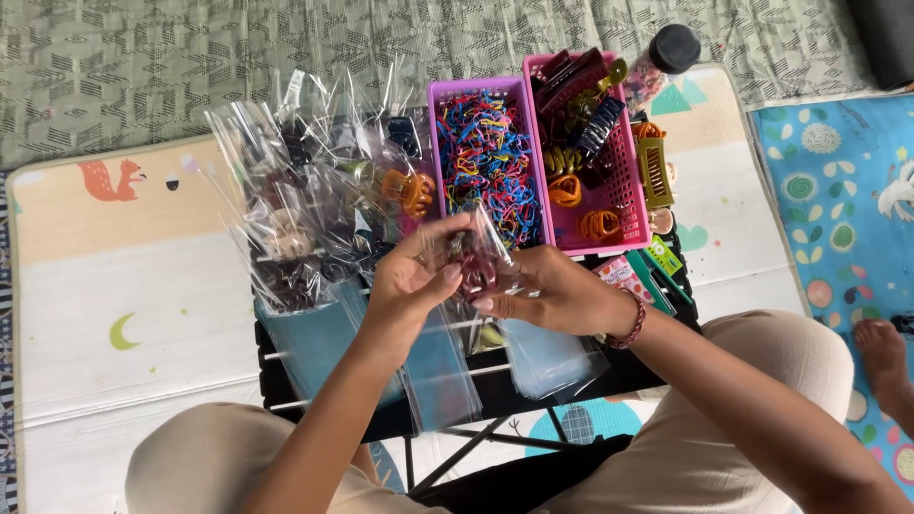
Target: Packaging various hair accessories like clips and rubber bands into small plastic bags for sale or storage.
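Observation:
Both of my hands hold one small clear plastic bag point(481, 255) with a dark reddish hair claw inside it, just above a small black table point(286, 385). My left hand point(411, 276) pinches the bag's left side. My right hand point(545, 290), with a beaded bracelet on its wrist, grips the bag from the right and below. Behind the bag stands a purple basket point(440, 95) full of small coloured elastic bands. Beside it a pink basket point(633, 200) holds several hair claws.
A heap of filled clear bags point(314, 190) covers the table's left half, and empty clear sleeves point(314, 343) lie at its front. A black-capped jar point(666, 52) stands behind the pink basket. Play mats cover the floor; a bare foot point(881, 352) rests at the right.

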